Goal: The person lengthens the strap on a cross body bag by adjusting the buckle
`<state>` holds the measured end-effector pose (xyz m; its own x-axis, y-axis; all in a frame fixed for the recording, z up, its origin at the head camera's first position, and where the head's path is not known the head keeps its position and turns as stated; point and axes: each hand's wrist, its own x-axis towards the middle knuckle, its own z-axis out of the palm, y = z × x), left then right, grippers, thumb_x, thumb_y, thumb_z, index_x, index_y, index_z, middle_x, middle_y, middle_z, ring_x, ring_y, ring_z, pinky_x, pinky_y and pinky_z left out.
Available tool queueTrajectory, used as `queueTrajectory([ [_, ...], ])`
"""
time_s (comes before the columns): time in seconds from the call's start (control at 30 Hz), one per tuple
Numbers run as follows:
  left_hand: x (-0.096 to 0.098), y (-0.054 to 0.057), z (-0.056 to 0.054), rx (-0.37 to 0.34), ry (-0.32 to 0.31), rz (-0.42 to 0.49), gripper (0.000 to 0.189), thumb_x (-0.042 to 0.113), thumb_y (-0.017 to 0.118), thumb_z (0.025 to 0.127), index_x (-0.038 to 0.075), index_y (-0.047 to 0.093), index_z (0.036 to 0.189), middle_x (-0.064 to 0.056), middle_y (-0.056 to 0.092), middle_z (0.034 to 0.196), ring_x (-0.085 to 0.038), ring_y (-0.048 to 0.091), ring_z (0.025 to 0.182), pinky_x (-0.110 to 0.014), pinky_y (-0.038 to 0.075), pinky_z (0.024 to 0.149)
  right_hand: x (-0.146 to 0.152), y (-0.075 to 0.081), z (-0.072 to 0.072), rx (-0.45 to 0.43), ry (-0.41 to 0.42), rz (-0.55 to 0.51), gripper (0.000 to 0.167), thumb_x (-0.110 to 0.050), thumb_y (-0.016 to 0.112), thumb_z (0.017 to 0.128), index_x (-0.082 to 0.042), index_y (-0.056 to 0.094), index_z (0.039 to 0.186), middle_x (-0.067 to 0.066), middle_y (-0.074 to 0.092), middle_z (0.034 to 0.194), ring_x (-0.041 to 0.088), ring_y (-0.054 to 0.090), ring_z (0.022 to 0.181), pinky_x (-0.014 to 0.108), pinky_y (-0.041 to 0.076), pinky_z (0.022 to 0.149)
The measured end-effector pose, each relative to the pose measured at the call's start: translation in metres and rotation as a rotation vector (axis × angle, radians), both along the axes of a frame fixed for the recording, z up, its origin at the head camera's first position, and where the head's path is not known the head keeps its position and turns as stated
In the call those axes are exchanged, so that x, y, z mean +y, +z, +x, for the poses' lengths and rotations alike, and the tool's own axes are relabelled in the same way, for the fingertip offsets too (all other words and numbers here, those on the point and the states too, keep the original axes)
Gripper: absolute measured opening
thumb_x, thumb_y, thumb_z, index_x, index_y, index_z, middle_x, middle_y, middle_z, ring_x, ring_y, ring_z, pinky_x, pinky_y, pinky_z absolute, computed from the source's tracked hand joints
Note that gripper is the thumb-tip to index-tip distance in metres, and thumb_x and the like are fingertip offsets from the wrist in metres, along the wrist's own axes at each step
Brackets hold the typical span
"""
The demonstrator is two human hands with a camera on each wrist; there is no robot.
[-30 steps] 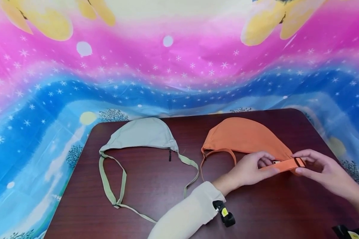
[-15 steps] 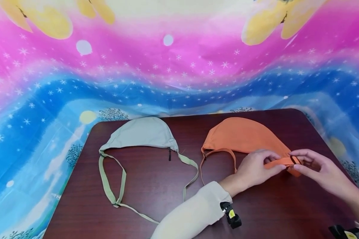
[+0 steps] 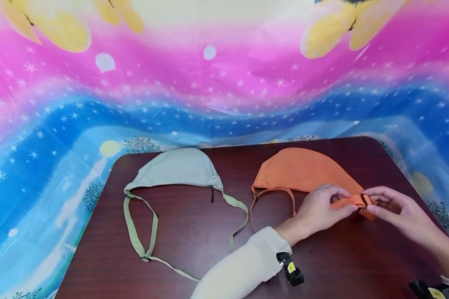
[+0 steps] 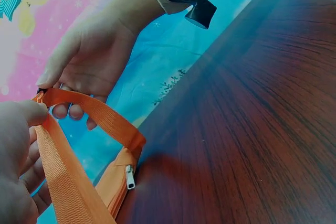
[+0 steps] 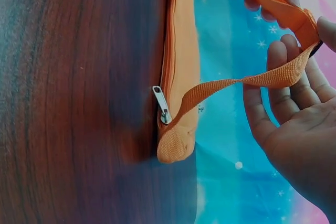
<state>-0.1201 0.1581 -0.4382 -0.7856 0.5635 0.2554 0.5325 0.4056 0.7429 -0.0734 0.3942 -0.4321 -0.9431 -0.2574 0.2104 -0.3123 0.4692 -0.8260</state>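
Observation:
An orange crescent-shaped bag (image 3: 299, 168) lies on the right half of the table. My left hand (image 3: 321, 209) pinches its webbing strap (image 4: 63, 166) between thumb and fingers. At the black strap slider (image 3: 366, 200), my right hand (image 3: 402, 209) pinches with thumb and index finger. The fingertips of both hands are close together. Between them the strap buckles into a small raised fold. In the right wrist view, a length of strap runs from the right hand (image 5: 299, 114) down to the bag's end, beside a silver zipper pull (image 5: 160, 100).
A pale grey-green bag (image 3: 176, 168) lies on the left of the dark wooden table (image 3: 194, 224), its light green strap (image 3: 134, 228) spread in loops toward the front. A colourful printed cloth (image 3: 209, 91) hangs behind the table and surrounds its sides.
My left hand has slid right along the strap, closer to the slider. My right hand has shifted slightly left, and the strap between them has gone from flat to folded.

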Motion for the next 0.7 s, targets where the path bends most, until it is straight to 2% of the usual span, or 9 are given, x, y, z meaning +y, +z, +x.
queueTrajectory([
  [0.27,-0.0004,-0.0024,-0.0012,0.021,-0.003,0.016,0.029,0.040,0.071,0.096,0.023,0.072,0.119,0.016,0.061,0.106,0.009,0.049,0.087,-0.001,0.038,0.075,-0.0004,0.0008,0.0005,0.004,-0.056,0.017,0.037,0.015,0.060,0.094,0.000,0.062,0.128,-0.011,0.070,0.105,0.004,0.066,0.087,0.019,0.052,0.067],
  [0.47,-0.0005,-0.0056,-0.0040,0.044,-0.013,0.076,0.027,0.037,0.067,0.099,0.019,0.071,0.119,0.013,0.063,0.104,0.008,0.049,0.087,-0.002,0.038,0.076,-0.0044,0.0060,0.0021,-0.030,-0.106,0.054,0.033,0.011,0.067,0.092,-0.002,0.064,0.122,-0.002,0.067,0.090,0.015,0.064,0.072,0.022,0.052,0.062],
  [0.7,-0.0017,-0.0061,-0.0064,0.034,-0.048,0.057,0.026,0.033,0.070,0.097,0.020,0.071,0.119,0.012,0.062,0.111,0.007,0.048,0.093,-0.002,0.036,0.082,-0.0042,0.0069,0.0021,-0.033,-0.090,0.067,0.032,0.011,0.067,0.092,-0.001,0.064,0.121,-0.002,0.068,0.090,0.017,0.064,0.070,0.024,0.053,0.061],
])
